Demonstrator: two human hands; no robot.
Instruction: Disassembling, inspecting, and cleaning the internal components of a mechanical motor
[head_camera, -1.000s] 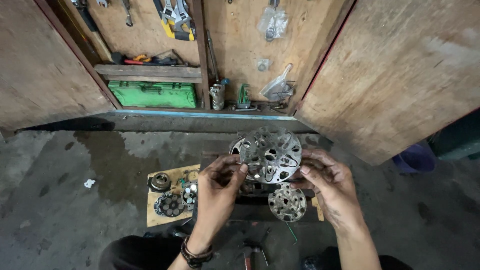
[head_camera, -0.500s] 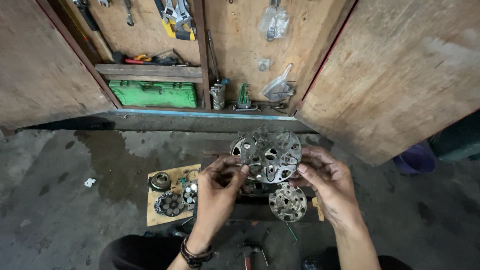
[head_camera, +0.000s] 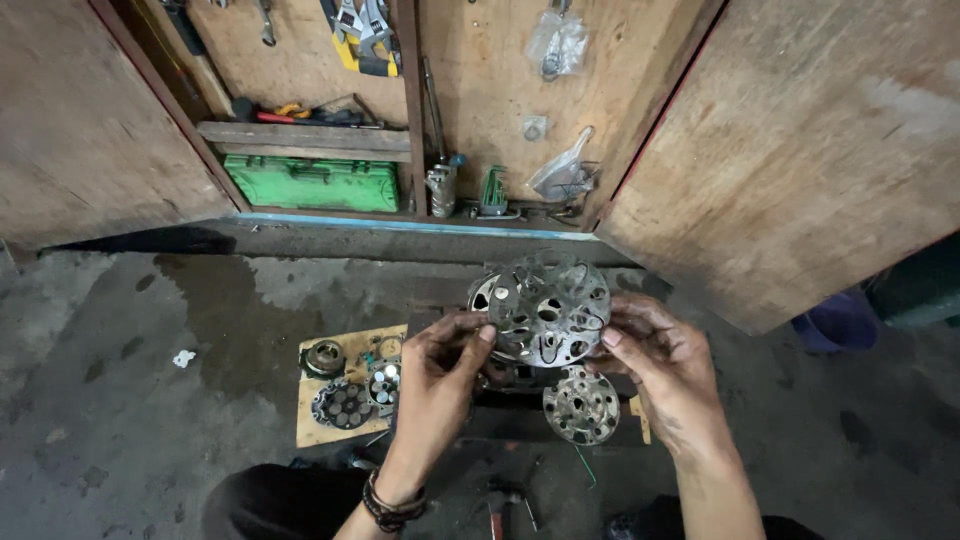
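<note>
Single head-worn view, steeply downward, close above the floor (head_camera: 150, 400).

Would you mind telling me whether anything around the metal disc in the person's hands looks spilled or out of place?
A dark wet-looking stain spreads over the concrete floor left of the cardboard holding parts; it resembles a spill.
</note>
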